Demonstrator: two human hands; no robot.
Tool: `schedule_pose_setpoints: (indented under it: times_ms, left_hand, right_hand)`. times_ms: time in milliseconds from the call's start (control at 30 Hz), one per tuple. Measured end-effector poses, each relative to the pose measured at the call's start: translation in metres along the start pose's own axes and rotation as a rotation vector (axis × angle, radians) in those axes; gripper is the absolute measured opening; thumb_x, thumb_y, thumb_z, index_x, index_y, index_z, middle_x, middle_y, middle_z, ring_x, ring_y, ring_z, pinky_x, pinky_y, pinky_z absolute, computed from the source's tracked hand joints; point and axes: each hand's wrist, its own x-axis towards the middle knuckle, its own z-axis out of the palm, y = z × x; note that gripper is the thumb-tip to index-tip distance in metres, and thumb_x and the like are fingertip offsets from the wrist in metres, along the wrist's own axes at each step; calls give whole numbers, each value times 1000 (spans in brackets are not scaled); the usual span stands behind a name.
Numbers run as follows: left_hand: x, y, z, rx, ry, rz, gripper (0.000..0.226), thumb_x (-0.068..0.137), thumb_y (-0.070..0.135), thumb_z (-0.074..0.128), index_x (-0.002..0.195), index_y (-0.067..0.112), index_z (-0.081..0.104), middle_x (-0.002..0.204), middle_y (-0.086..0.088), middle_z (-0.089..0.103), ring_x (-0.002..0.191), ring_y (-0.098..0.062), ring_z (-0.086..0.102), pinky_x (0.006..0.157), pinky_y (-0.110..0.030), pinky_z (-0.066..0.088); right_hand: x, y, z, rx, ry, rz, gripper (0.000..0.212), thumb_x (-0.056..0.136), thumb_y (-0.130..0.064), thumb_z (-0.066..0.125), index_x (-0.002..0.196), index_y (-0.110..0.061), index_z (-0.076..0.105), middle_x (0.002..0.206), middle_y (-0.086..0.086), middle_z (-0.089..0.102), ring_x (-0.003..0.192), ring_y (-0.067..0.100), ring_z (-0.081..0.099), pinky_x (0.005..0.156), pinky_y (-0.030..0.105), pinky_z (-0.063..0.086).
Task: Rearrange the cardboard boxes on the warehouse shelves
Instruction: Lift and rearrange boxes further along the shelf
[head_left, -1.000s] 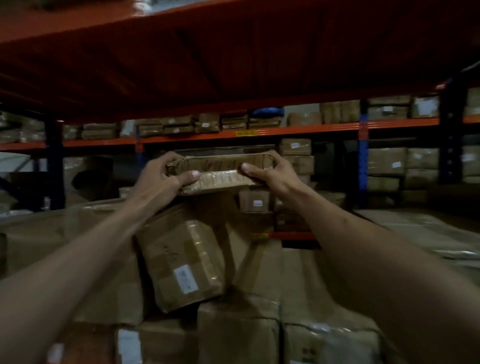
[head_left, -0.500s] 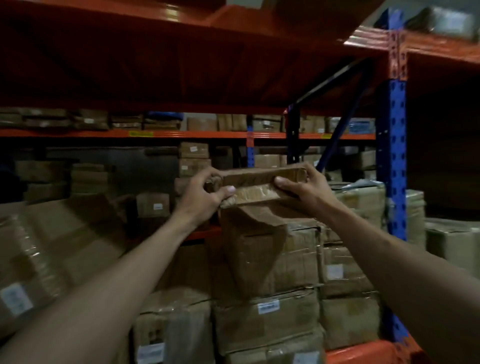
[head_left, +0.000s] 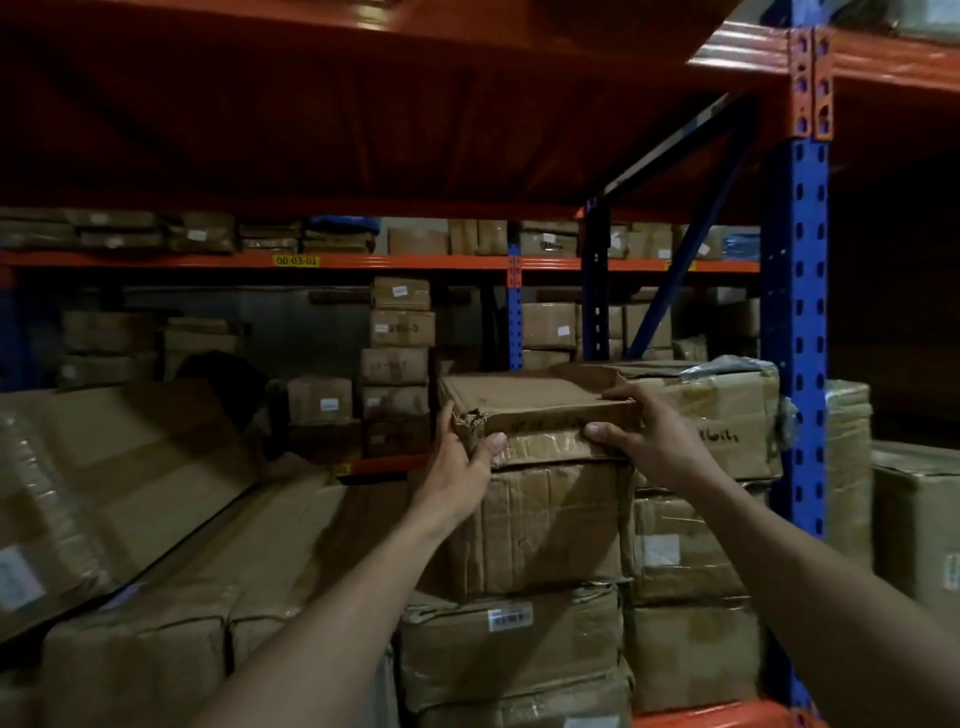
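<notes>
A flat brown cardboard box (head_left: 524, 402) with a torn front-left corner lies level on top of a taller taped box (head_left: 550, 525) in a stack on the shelf. My left hand (head_left: 460, 467) grips its front-left corner, thumb on the front face. My right hand (head_left: 641, 434) holds its right front corner, fingers over the top edge. Both forearms reach in from the bottom of the view.
A wrapped box (head_left: 727, 415) with handwriting stands right beside the flat one. A blue upright post (head_left: 797, 338) rises at the right. Large boxes (head_left: 130, 493) lean at the left. An orange shelf deck (head_left: 363, 114) hangs overhead. Farther racks hold several boxes.
The view swung right from the leaning boxes to the stack by the blue post. Both hands carried the flat box along and lowered it from mid-air onto the taller box.
</notes>
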Motion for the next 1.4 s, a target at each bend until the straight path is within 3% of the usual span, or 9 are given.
schedule_pose_setpoints:
  times_ms: [267, 467, 600, 733, 867, 1000, 1133, 1300, 1400]
  left_hand:
    - [4, -5, -6, 59, -17, -34, 80, 88, 61, 54, 149, 48, 3, 156, 3, 34, 144, -21, 29, 118, -50, 24]
    - [-12, 1, -16, 126, -107, -126, 91, 88, 67, 50, 156, 33, -1, 160, 1, 26, 146, -24, 26, 118, -42, 25]
    - [-23, -5, -43, 255, -152, -170, 85, 89, 63, 53, 156, 33, 10, 161, 1, 23, 146, -25, 25, 117, -43, 26]
    - [-42, -11, -106, 320, 113, -81, 87, 93, 47, 59, 155, 39, -1, 163, 0, 15, 148, -26, 16, 117, -48, 22]
    - [-56, -27, -198, 699, 468, 97, 97, 90, 49, 62, 156, 26, -6, 164, -10, -7, 149, -32, -9, 119, -49, 5]
    - [-70, -47, -293, 780, 478, -73, 135, 72, 50, 80, 151, 22, -25, 157, -17, -30, 140, -36, -30, 116, -58, -7]
    - [-95, -86, -376, 803, 404, -254, 159, 55, 52, 90, 144, 22, -38, 153, -20, -36, 141, -42, -29, 115, -61, -9]
    - [-136, -152, -434, 536, 641, -325, 144, 55, 49, 92, 154, 20, -8, 161, -12, -1, 146, -37, 6, 113, -57, 22]
    - [-151, -191, -444, 333, 502, -367, 123, 56, 49, 93, 150, 16, 20, 139, -2, 46, 127, -28, 49, 89, -37, 49]
  right_hand:
    - [-3, 1, 7, 57, 24, 9, 61, 77, -44, 80, 132, -32, 56, 118, -2, 60, 105, 19, 61, 82, 43, 58]
    - [-10, -5, 15, 48, 39, 59, 74, 82, -37, 78, 145, -26, 41, 136, 10, 54, 123, 34, 54, 94, 57, 52]
    - [-20, -23, 24, -118, 102, 83, 90, 72, -54, 76, 144, -27, 30, 126, 18, 54, 109, 38, 58, 85, 55, 54]
    - [-22, -62, 51, -462, 244, -178, 97, 74, -27, 83, 152, -19, 26, 141, 23, 35, 125, 44, 36, 99, 58, 42]
    - [-23, -133, 109, -560, 221, -434, 85, 76, -33, 80, 147, -14, 38, 146, 23, 33, 131, 43, 34, 106, 57, 36]
    - [-38, -209, 188, -628, 0, -600, 85, 84, -46, 71, 153, -27, 25, 156, 13, 23, 142, 35, 27, 114, 48, 30]
    - [-47, -275, 282, -706, -207, -828, 102, 78, -53, 74, 155, -34, 10, 159, 12, 7, 146, 36, 14, 117, 47, 24]
    - [-52, -347, 374, -551, -410, -799, 113, 75, -64, 73, 155, -42, -4, 163, 9, -11, 148, 41, 3, 111, 63, 29]
    - [-47, -390, 406, -534, -402, -830, 111, 77, -60, 74, 154, -47, -4, 164, 10, -12, 149, 42, -2, 109, 68, 29]
